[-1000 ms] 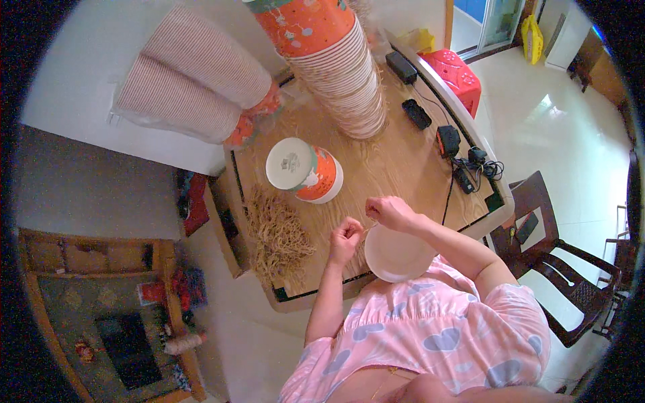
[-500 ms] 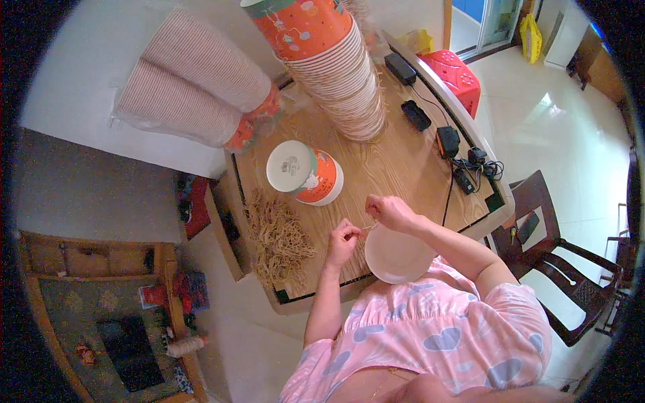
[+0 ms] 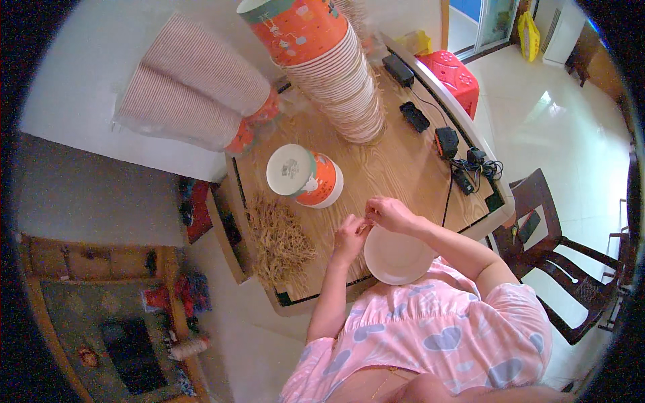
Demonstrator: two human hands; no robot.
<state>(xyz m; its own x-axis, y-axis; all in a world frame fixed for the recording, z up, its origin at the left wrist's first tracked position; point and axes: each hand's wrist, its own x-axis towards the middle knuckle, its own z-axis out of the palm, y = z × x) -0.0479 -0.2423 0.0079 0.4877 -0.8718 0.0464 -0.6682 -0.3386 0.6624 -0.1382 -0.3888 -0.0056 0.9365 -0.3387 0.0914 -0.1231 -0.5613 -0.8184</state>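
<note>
A white paper bucket [image 3: 400, 256] leans against my front at the table's near edge, its round white face toward me. At its far-left rim my left hand [image 3: 351, 235] and my right hand [image 3: 392, 213] meet, fingers pinched together. A thin tan cord runs between the fingertips; most of it is hidden by them. To the left of my left hand lies a loose heap of tan cords [image 3: 279, 242]. Beyond it an orange, green and white paper bucket [image 3: 321, 181] rests upside down on the wooden table [image 3: 383, 164].
A tall stack of nested paper buckets [image 3: 336, 80] leans at the table's far side. Plastic-wrapped stacks of buckets [image 3: 191, 94] lie at the far left. Black adapters and cables [image 3: 463, 161] run along the right edge. A red stool [image 3: 453, 77] and dark chair [image 3: 551, 248] stand right.
My left hand has moved slightly up and right, so its fingertips now meet those of my right hand. The bucket at my front has stayed in place.
</note>
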